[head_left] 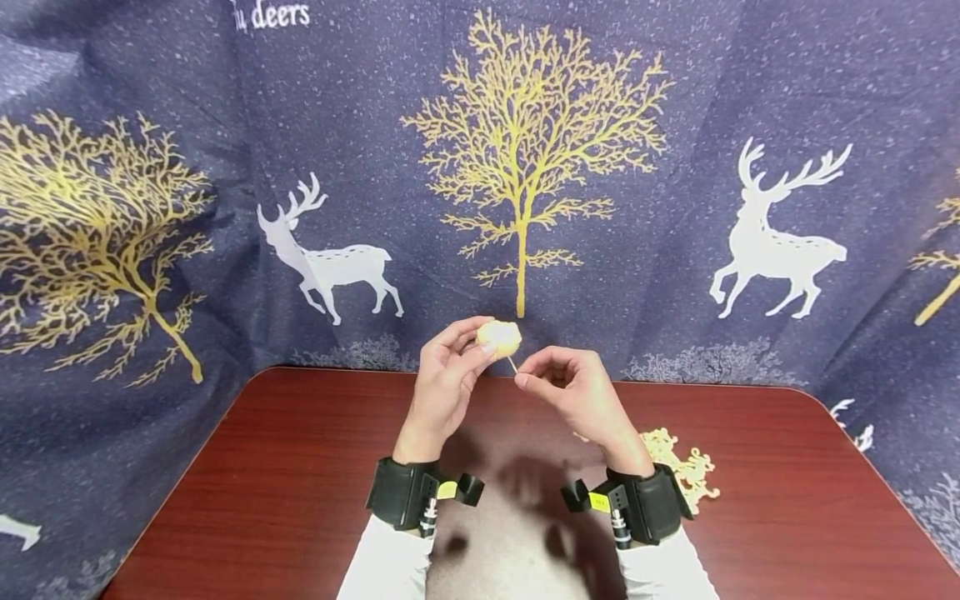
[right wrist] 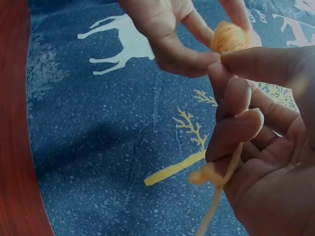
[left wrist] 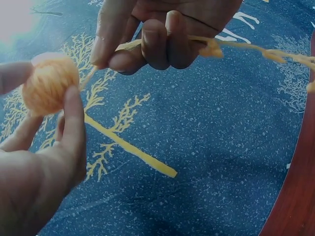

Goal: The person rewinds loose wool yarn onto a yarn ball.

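Observation:
A small ball of yellow yarn is pinched between the thumb and fingers of my left hand, raised above the far edge of the table. From the ball a short strand runs to my right hand, which pinches it between thumb and index finger. The strand passes on through the curled fingers of the right hand, and a kinked, knotted length of yarn hangs out below them in the right wrist view. In the left wrist view that tail stretches off to the right.
A loose, curly heap of yellow yarn lies on the reddish-brown table, partly behind my right forearm. A dark blue cloth with deer and trees hangs behind the table. Each wrist wears a black band with a small camera.

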`<state>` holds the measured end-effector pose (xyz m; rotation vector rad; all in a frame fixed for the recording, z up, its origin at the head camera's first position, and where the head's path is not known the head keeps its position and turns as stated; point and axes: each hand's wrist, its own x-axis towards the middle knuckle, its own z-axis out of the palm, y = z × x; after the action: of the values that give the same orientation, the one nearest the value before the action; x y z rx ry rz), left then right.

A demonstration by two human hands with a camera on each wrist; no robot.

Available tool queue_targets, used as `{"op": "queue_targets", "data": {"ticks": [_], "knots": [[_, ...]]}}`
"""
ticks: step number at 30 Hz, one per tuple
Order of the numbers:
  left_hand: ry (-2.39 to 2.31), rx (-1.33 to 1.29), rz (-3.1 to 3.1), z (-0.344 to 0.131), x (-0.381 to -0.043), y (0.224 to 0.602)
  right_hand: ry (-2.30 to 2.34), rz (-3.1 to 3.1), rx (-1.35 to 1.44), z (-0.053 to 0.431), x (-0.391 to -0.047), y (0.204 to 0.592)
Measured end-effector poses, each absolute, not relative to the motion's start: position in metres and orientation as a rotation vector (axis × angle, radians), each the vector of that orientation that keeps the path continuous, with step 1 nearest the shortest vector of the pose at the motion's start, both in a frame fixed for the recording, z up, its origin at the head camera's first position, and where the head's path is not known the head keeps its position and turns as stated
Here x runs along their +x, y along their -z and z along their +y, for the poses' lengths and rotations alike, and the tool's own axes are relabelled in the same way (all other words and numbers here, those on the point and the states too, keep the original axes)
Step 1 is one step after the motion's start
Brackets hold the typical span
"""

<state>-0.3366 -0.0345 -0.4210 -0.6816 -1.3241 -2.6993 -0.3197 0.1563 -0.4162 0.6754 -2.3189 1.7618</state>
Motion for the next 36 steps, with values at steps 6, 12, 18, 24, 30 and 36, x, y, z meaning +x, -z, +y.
{"op": "queue_targets", "data": {"ticks": [6,12,18,24,30,36], "knots": [[2.678,-0.611,-1.344,-0.0339,-0.3378,0.421,-1.744,-2.335,0.676,0.1568,-0.3186,0.4148],[2.646,-0.617,-1.365,-0.0322,-0.3376,0.4218,-1.729,-2.339,0.669,0.157,-0.3184,0.4151],[2.572,-0.588,-1.402,-0.0294,-0.3374,0.4228,-1.718,-2.341,0.68,0.1565,-0.3187,0.4153],[2.415,-0.435,-1.529,-0.026,-0.337,0.4218,-1.719,-2.37,0.691,0.1562,-0.3178,0.4156],[2.248,-0.302,-1.676,-0.0249,-0.3371,0.4232,-1.693,-2.39,0.702,0.1562,-0.3152,0.4132],[2.147,-0.415,-1.869,-0.0291,-0.3369,0.4241,-1.746,-2.296,0.688,0.1598,-0.313,0.4096]]}}
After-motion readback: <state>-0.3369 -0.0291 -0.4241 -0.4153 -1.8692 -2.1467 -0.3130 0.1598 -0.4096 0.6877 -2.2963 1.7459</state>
